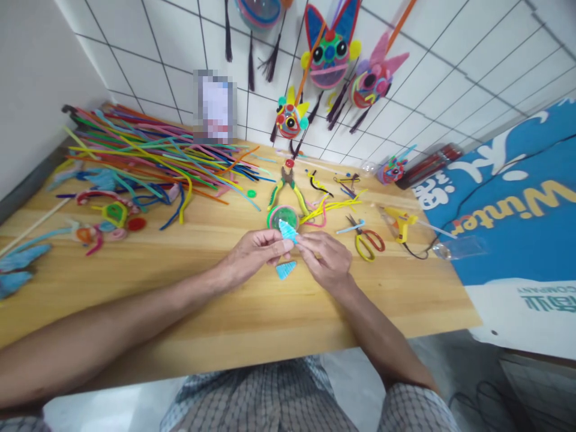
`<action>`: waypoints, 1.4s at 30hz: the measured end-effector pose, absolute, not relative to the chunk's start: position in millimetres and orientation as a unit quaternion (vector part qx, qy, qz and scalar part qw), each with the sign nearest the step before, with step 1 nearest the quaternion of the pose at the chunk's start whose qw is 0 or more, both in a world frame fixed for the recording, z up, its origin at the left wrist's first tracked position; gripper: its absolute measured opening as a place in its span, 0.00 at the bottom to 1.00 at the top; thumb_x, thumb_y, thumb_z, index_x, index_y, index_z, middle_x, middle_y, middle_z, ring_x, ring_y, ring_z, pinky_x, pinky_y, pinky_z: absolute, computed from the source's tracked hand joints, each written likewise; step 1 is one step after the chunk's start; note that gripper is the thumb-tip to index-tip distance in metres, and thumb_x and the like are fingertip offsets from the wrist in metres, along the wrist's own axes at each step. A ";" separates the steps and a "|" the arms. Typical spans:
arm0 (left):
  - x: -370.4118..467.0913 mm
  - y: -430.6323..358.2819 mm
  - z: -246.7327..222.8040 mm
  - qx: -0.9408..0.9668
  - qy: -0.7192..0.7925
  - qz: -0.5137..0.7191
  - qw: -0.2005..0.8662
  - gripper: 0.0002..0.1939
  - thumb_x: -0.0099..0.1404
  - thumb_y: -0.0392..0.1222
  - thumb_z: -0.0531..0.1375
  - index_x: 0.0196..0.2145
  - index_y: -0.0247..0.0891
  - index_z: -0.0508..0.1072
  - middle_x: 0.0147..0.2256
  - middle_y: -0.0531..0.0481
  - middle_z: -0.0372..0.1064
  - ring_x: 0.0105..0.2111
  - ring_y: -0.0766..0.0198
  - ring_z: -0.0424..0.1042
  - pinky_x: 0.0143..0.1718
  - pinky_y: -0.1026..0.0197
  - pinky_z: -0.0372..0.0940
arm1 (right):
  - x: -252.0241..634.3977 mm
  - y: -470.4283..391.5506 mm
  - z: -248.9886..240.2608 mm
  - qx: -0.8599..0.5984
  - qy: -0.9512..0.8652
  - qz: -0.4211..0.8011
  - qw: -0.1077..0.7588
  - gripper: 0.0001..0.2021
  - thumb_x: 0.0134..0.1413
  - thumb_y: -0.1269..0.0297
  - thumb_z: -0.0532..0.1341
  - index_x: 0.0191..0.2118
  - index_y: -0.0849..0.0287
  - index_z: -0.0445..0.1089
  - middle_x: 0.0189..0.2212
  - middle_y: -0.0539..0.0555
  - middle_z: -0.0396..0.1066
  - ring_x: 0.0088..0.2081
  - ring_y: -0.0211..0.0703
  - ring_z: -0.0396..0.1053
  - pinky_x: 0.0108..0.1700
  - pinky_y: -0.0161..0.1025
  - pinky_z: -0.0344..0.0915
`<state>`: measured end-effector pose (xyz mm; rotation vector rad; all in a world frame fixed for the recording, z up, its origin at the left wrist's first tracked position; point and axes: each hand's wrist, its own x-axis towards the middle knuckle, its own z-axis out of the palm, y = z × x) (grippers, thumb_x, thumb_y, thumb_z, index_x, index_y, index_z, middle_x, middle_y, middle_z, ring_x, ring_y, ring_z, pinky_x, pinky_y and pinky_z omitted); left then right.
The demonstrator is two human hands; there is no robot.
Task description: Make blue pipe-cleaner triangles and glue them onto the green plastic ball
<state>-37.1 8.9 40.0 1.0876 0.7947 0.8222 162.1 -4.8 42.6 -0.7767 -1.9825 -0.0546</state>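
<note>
Between my two hands is a light blue triangular piece that looks wound from pipe cleaner. My left hand pinches its lower left side with thumb and fingers. My right hand grips its right corner, fingers closed. On the table just below lies a second light blue triangle, apart from both hands. Right behind the held piece sits a round green-rimmed clear container, partly covered by it. Pliers with green and yellow handles lie beyond the container.
A heap of colourful pipe cleaners covers the back left of the wooden table. To the right lie scissors and a yellow glue gun. Decorated hanging heads with tassels hang on the tiled wall.
</note>
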 end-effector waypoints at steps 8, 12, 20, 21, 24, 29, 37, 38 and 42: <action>-35.4 3.8 40.3 0.502 0.367 0.367 0.692 0.21 0.54 0.58 0.71 0.23 0.37 0.72 0.21 0.55 0.67 0.21 0.69 0.59 0.26 0.64 0.57 | 161.3 -8.5 36.3 -0.323 -0.809 0.007 0.491 0.21 0.59 0.75 0.65 0.54 0.46 0.74 0.41 0.53 0.83 0.40 0.46 0.82 0.42 0.43 0.81; -34.2 -0.5 37.1 0.498 0.365 0.367 0.696 0.21 0.55 0.58 0.71 0.24 0.37 0.72 0.22 0.54 0.69 0.22 0.69 0.61 0.27 0.64 0.59 | 159.1 -13.1 35.8 -0.334 -0.802 0.004 0.495 0.19 0.59 0.76 0.65 0.52 0.48 0.75 0.40 0.53 0.83 0.37 0.46 0.82 0.38 0.43 0.81; -38.0 6.6 38.7 0.485 0.339 0.402 0.698 0.20 0.62 0.58 0.66 0.28 0.37 0.73 0.23 0.55 0.66 0.23 0.69 0.61 0.26 0.64 0.57 | 159.9 -11.0 37.7 -0.348 -0.790 0.069 0.500 0.16 0.58 0.74 0.66 0.49 0.48 0.76 0.38 0.52 0.83 0.37 0.45 0.82 0.40 0.42 0.80; -38.0 7.4 38.9 0.487 0.346 0.403 0.694 0.20 0.62 0.57 0.67 0.28 0.37 0.73 0.23 0.54 0.66 0.23 0.69 0.60 0.26 0.64 0.57 | 160.1 -10.6 36.9 -0.350 -0.790 0.076 0.498 0.17 0.58 0.74 0.67 0.50 0.48 0.77 0.39 0.52 0.83 0.38 0.45 0.82 0.41 0.43 0.80; -37.2 7.4 39.2 0.493 0.357 0.403 0.683 0.19 0.60 0.57 0.68 0.28 0.36 0.74 0.24 0.54 0.68 0.22 0.70 0.60 0.25 0.64 0.58 | 160.5 -10.7 35.1 -0.350 -0.790 0.076 0.497 0.18 0.58 0.74 0.66 0.51 0.47 0.76 0.39 0.52 0.83 0.38 0.45 0.82 0.41 0.42 0.81; -35.1 1.6 39.3 0.492 0.358 0.408 0.680 0.18 0.59 0.55 0.69 0.28 0.37 0.75 0.25 0.53 0.71 0.21 0.70 0.60 0.24 0.65 0.59 | 159.3 -14.7 35.0 -0.351 -0.795 0.057 0.492 0.20 0.59 0.76 0.64 0.53 0.46 0.75 0.40 0.52 0.83 0.38 0.45 0.82 0.39 0.43 0.81; -31.7 2.5 38.0 0.458 0.364 0.424 0.692 0.19 0.55 0.55 0.71 0.30 0.37 0.74 0.25 0.53 0.73 0.19 0.72 0.60 0.22 0.66 0.58 | 160.6 -12.1 24.9 -0.417 -0.737 0.165 0.506 0.16 0.61 0.68 0.65 0.54 0.48 0.73 0.41 0.53 0.83 0.39 0.46 0.82 0.44 0.44 0.80; -31.5 3.2 37.7 0.449 0.369 0.426 0.693 0.19 0.55 0.55 0.72 0.31 0.37 0.74 0.27 0.52 0.75 0.19 0.72 0.61 0.22 0.65 0.59 | 160.8 -11.5 23.5 -0.432 -0.715 0.200 0.511 0.16 0.61 0.66 0.65 0.55 0.50 0.72 0.41 0.54 0.82 0.40 0.46 0.82 0.45 0.44 0.80; -30.7 2.6 34.9 0.420 0.375 0.434 0.703 0.20 0.55 0.55 0.72 0.32 0.37 0.72 0.27 0.52 0.76 0.19 0.70 0.66 0.24 0.65 0.61 | 158.1 -11.1 19.9 -0.453 -0.665 0.283 0.523 0.12 0.60 0.62 0.65 0.49 0.54 0.72 0.39 0.55 0.81 0.40 0.45 0.81 0.45 0.42 0.78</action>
